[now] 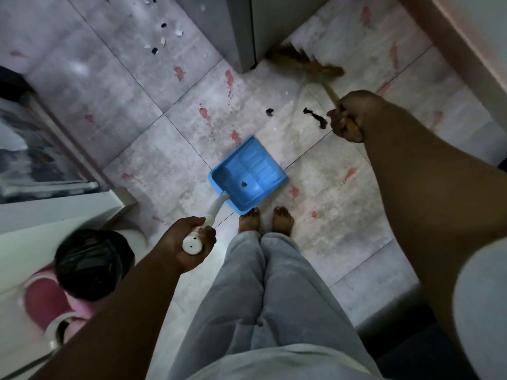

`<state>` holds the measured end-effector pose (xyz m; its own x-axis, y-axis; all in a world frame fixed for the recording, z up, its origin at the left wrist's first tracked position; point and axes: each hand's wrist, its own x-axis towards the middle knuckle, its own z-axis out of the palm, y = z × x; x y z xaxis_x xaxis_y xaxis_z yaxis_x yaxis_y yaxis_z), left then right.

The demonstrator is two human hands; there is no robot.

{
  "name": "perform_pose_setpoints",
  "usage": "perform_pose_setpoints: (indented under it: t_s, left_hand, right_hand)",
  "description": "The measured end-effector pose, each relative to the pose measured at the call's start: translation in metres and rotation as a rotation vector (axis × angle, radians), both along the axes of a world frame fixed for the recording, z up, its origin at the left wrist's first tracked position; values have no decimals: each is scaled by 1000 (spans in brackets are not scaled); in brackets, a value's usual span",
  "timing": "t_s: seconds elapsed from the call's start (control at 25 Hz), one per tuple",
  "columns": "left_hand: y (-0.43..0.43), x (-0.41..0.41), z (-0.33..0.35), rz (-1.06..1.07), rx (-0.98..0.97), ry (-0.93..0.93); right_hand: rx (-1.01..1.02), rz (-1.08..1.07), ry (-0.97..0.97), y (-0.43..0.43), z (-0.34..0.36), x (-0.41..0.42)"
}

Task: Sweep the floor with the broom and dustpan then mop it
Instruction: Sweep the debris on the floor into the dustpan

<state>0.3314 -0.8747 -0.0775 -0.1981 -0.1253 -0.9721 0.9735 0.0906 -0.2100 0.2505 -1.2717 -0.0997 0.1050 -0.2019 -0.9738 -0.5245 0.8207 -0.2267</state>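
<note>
While in right hand [348,116] — broom [303,61] ahead.

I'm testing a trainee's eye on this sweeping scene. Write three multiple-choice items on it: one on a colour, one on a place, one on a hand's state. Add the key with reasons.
1. The dustpan is:
A. blue
B. red
C. green

2. The head of the broom is:
A. in the dustpan
B. under the dustpan
C. by the corner of the grey cabinet

3. The left hand:
A. hangs open
B. grips the dustpan's white handle
C. grips the broom

Key:
1 A, the pan shows bright blue against the pale tiles.
2 C, the blurred bristles sit beside the cabinet's foot, well away from the dustpan.
3 B, its fingers curl round the handle's upper end.
</note>
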Motion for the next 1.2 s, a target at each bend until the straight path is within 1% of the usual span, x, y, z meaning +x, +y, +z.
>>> perform_pose_setpoints:
  t_s: [0.08, 0.16, 0.24, 0.36, 0.4, 0.44, 0.56, 0.8, 0.88, 0.96, 1.12, 1.2]
  left_hand:
    - [7, 0, 0, -1, 0, -1]
    - [10, 1, -1, -8, 7, -2]
    - [7, 3, -4, -5, 15, -6]
    - [4, 8, -7, -19, 12, -20]
    - [-2, 7, 3, -58, 5, -15]
    - [-10, 1, 21, -104, -14, -5]
    - [-15, 7, 18, -94, -19, -19]
    - [-37, 23, 8, -114, -27, -22]
    - [-51, 25, 4, -150, -33, -26]
    - [-64, 25, 1, -180, -35, -40]
    - [-86, 30, -4, -198, -45, -57]
    - [-95, 34, -6, -209, -50, -53]
  right_hand:
    - [4, 124, 26, 21, -8, -4]
    - [-43, 291, 124, 42, -12, -25]
    - [-134, 448, 236, 62, -17, -57]
    - [-304, 743, 319, 79, -5, -105]
    - [-333, 783, 367, 79, 17, -129]
    - [-348, 750, 430, 79, 50, -156]
    - [-304, 635, 474, 84, 69, -180]
    - [-247, 397, 324, 74, 110, -199]
    - [-213, 285, 292, 68, 111, -204]
    - [-162, 129, 247, 63, 105, -205]
    - [-24, -267, 72, 57, 76, -203]
    - [33, -402, 31, 60, 59, -199]
